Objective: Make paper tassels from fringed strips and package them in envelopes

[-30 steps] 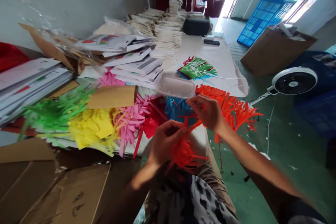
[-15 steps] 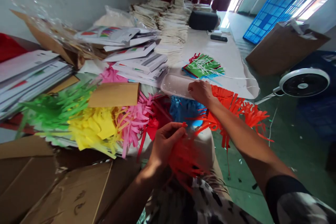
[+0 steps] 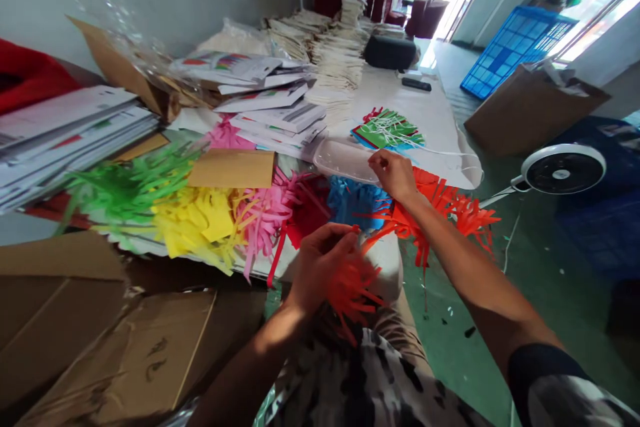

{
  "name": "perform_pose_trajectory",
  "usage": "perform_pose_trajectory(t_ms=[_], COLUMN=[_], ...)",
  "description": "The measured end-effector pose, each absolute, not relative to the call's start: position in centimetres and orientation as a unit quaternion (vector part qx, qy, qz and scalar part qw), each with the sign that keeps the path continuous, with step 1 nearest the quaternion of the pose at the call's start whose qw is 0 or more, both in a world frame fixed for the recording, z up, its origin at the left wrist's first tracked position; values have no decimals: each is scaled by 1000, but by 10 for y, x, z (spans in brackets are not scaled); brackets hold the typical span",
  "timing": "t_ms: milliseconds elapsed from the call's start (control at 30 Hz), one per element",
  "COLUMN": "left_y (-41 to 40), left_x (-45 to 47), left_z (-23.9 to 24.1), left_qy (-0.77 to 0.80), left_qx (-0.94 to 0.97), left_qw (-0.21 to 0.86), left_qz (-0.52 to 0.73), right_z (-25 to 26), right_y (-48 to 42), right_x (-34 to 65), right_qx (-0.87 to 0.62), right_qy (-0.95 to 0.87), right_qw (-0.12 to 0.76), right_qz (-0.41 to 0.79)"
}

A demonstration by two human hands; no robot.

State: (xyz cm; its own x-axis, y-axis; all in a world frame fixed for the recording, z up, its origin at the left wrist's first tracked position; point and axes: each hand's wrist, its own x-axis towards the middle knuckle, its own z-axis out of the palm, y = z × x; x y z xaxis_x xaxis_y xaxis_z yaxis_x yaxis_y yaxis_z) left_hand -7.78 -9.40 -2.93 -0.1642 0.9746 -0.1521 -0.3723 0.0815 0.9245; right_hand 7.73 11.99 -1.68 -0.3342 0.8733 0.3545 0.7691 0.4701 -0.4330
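Near my lap, my left hand [image 3: 316, 265] pinches the top of an orange-red paper tassel [image 3: 354, 288], whose fringe hangs down, slightly blurred. My right hand [image 3: 397, 175] is over the right end of a shallow white tray [image 3: 343, 159], fingers drawn together; anything in them is too small to make out. Beneath and beside that wrist lies a heap of orange fringed paper [image 3: 434, 197]. Blue fringed paper [image 3: 357, 201] sits in front of the tray, between the hands. Beyond it rests a flat stack of green fringed pieces [image 3: 393, 129] with white strings.
Pink [image 3: 264, 208], yellow [image 3: 197, 219] and green fringed paper [image 3: 133, 183] line the table's left edge, partly under a brown card [image 3: 233, 169]. White printed packets [image 3: 280, 117] are piled behind. Cardboard boxes [image 3: 155, 347] stand lower left; a white fan [image 3: 565, 173] is at right.
My right hand has lifted slightly off the tray's edge, its fingers now bunched above it. The tassel in my left hand has swung a little. The whole view has shifted slightly.
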Motion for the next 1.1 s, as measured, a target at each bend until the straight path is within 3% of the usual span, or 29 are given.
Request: perform_pose_trajectory(t_ms=[167, 267, 533, 867, 1100], left_y=[-101, -107, -118, -124, -127], left_x=[-78, -77, -66, -61, -54], left_z=[-25, -22, -14, -15, -18], left_qy=[478, 482, 483, 474, 483], left_qx=[338, 354, 420, 535, 481], left_qw=[535, 519, 489, 404, 446], left_qz=[609, 611, 593, 571, 580], right_z=[1, 9, 15, 18, 13], right_y=[47, -10, -59, -77, -78], right_x=[78, 84, 105, 115, 124], right_qx=[-410, -380, -380, -354, -407], right_qy=[-765, -730, -733, -806, -769], right_qw=[409, 439, 434, 410, 371], right_qz=[282, 362, 360, 241, 325])
